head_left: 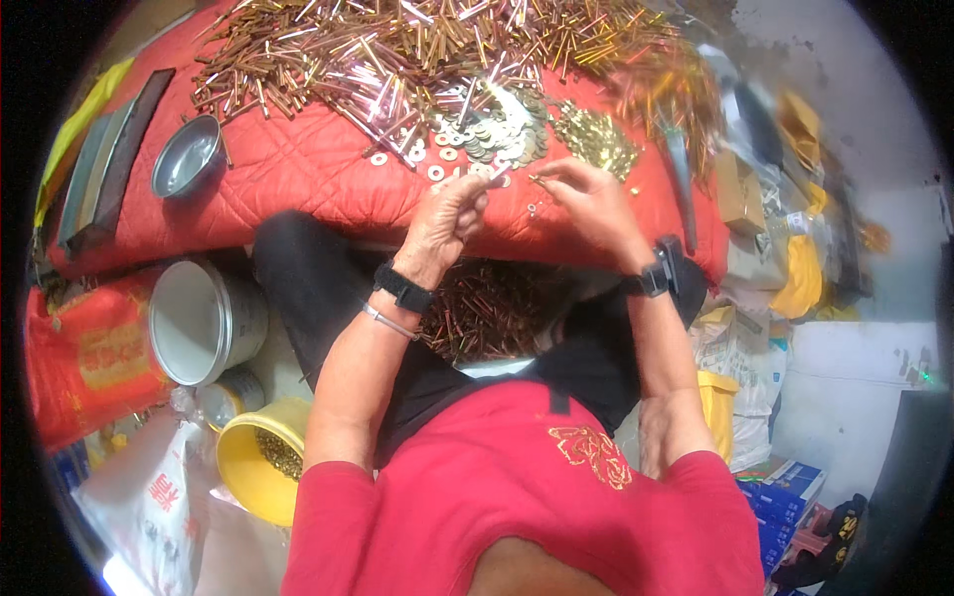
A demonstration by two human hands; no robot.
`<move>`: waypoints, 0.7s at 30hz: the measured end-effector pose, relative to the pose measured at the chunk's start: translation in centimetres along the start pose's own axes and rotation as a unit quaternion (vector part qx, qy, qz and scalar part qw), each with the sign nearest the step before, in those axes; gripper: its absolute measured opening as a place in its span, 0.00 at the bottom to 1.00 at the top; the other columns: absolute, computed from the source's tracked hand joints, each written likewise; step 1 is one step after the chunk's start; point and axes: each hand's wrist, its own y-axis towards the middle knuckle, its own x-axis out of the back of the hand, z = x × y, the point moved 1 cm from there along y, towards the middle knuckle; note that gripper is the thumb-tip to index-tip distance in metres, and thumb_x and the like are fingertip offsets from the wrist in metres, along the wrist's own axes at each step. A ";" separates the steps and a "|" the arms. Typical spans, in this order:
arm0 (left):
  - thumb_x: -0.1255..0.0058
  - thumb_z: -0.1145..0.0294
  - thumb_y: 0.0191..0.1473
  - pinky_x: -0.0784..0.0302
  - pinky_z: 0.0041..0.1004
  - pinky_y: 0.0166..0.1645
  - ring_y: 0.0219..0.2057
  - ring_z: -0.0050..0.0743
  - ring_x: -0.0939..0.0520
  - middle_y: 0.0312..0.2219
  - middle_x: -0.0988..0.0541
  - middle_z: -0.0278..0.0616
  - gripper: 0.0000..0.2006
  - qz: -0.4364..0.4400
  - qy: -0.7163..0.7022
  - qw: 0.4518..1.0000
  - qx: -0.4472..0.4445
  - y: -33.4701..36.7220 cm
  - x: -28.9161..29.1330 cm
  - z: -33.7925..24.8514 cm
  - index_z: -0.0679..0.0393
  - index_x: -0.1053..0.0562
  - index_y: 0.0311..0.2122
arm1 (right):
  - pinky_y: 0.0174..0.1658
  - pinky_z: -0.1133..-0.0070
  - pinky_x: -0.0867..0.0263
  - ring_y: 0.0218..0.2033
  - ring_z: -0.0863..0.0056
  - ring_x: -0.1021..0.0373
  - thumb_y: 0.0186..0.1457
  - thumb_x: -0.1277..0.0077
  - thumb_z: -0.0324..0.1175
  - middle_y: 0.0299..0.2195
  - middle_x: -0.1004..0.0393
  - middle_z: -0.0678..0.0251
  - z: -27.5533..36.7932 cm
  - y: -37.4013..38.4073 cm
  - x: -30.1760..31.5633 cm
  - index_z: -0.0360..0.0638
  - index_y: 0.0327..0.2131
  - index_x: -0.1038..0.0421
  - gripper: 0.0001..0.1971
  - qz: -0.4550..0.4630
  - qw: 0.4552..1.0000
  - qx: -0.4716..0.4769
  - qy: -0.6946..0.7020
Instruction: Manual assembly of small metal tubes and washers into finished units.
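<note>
At frame centre, the left hand (pixel 449 214) pinches a thin metal tube (pixel 494 182); the right hand (pixel 586 199) pinches a small brass piece (pixel 538 180) beside it. Washers (pixel 497 129) and tubes (pixel 397 50) heap on the red quilt (pixel 298 169) above.

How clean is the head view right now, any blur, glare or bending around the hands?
Head view: the left hand and right hand are slightly soft, so small parts at the fingertips are hard to read; the metal tubes throw bright glints; the far right tubes smear with blur; the red quilt edge bows from fisheye, and the corners are black.
</note>
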 end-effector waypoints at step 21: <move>0.45 0.67 0.48 0.52 0.14 0.18 0.14 0.08 0.41 0.16 0.36 0.21 0.05 0.051 0.294 0.947 0.121 -1.4 -1.9 -1.9 0.56 0.25 0.28 | 0.41 0.84 0.36 0.35 0.86 0.32 0.52 0.48 0.29 0.32 0.25 0.72 3.4 -0.8 2.8 0.38 0.38 0.26 0.10 0.272 0.961 -0.010 0.058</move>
